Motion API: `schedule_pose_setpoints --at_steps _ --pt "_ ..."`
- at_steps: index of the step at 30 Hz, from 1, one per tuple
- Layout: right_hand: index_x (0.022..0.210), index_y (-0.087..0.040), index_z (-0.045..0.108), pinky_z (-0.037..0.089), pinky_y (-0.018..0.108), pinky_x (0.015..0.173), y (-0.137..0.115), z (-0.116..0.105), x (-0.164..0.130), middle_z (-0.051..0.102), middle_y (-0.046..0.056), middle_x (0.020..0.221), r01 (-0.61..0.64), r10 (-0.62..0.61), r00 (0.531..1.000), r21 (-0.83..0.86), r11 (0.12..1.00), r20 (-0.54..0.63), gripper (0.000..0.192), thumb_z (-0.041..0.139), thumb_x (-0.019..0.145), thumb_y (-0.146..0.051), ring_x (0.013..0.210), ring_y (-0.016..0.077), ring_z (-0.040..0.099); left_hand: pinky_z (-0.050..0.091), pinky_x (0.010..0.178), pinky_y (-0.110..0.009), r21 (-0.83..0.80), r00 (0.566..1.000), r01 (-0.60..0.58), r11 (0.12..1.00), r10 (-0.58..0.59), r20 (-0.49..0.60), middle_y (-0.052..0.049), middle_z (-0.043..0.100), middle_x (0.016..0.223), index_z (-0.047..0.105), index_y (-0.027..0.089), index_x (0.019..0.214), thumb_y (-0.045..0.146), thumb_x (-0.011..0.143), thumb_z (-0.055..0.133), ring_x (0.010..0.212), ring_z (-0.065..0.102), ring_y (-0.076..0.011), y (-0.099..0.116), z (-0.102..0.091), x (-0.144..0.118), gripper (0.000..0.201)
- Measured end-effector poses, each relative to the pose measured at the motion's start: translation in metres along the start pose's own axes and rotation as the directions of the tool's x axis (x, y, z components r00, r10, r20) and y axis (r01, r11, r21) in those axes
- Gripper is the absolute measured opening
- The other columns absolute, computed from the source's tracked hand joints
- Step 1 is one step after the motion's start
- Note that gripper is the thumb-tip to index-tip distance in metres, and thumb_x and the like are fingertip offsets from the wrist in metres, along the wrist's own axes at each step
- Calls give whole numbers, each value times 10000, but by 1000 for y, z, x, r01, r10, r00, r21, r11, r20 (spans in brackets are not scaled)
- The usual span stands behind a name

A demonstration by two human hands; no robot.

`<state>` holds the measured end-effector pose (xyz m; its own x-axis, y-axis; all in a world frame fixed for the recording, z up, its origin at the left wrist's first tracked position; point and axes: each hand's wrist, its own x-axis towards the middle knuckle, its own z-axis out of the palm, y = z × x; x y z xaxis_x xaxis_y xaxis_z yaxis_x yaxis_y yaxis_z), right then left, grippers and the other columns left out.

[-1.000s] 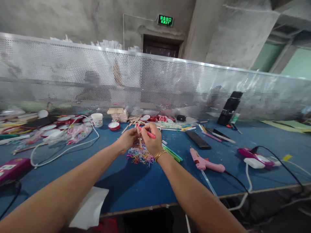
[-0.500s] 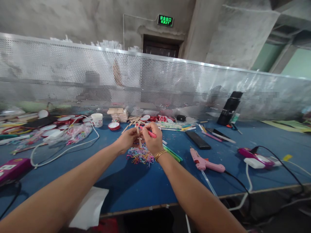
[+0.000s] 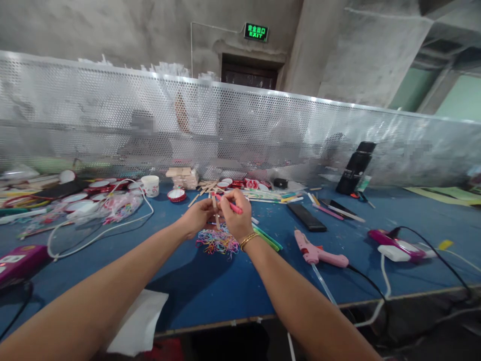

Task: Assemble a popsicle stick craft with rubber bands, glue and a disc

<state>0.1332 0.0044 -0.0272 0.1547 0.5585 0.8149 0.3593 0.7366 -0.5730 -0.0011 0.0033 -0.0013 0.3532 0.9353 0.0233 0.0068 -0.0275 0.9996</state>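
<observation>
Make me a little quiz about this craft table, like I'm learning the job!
1. True or false: the right hand holds a pink stick.
2. What lies on the blue table just under both hands? A) scissors B) coloured rubber bands C) a cup
3. What does the left hand pinch?

Key: 1 true. 2 B. 3 a wooden stick.

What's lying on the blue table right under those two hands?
A heap of coloured rubber bands lies on the blue table under the left hand and right hand. Its far edge is covered by the hands.
</observation>
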Motion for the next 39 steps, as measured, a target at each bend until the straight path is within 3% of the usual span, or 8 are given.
schedule_pose_setpoints --at_steps 14,20,23,25,32,39 --pt "732 -213 527 439 274 694 -1 -1 0 587 -20 712 10 -10 1000 -22 1000 14 165 530 874 -298 691 144 556 506 626 -295 36 1000 14 999 -14 -1 -46 697 804 664 174 974 250 761 720 646 648 -147 -1 -1 1 232" --pt "960 -226 631 490 299 774 2 -4 5 685 12 868 21 -21 1000 33 999 10 143 509 903 -272 787 161 633 533 666 -331 22 999 31 999 -30 -31 -63 709 812 657 165 903 311 754 735 700 662 -171 -3 -4 4 223" --pt "974 -233 656 488 338 862 3 -5 6 706 31 958 66 -66 998 0 998 12 153 539 879 -263 890 187 645 538 682 -344 22 998 28 999 -27 -50 -51 697 770 642 156 819 360 699 782 663 648 -159 -2 -5 5 275" --pt "977 -230 648 495 338 842 3 -4 5 701 28 927 62 -62 998 -2 998 13 157 558 850 -246 850 186 644 536 689 -343 22 998 23 1000 -22 -59 -42 689 750 634 153 790 370 662 809 656 646 -155 0 -7 5 306" --pt "855 -212 573 480 305 752 -1 -4 3 664 23 814 -32 33 998 3 999 -62 80 545 856 -287 765 174 616 540 662 -312 81 997 23 996 -17 -73 -42 697 731 642 146 811 333 610 850 653 662 -157 0 -13 7 344" --pt "727 -223 537 447 278 712 2 -4 5 613 -12 683 -2 2 1000 -23 1000 6 233 484 915 -351 680 151 581 558 629 -296 116 998 26 993 -19 -59 -31 701 734 613 148 804 278 559 886 613 659 -138 -4 -14 11 389"
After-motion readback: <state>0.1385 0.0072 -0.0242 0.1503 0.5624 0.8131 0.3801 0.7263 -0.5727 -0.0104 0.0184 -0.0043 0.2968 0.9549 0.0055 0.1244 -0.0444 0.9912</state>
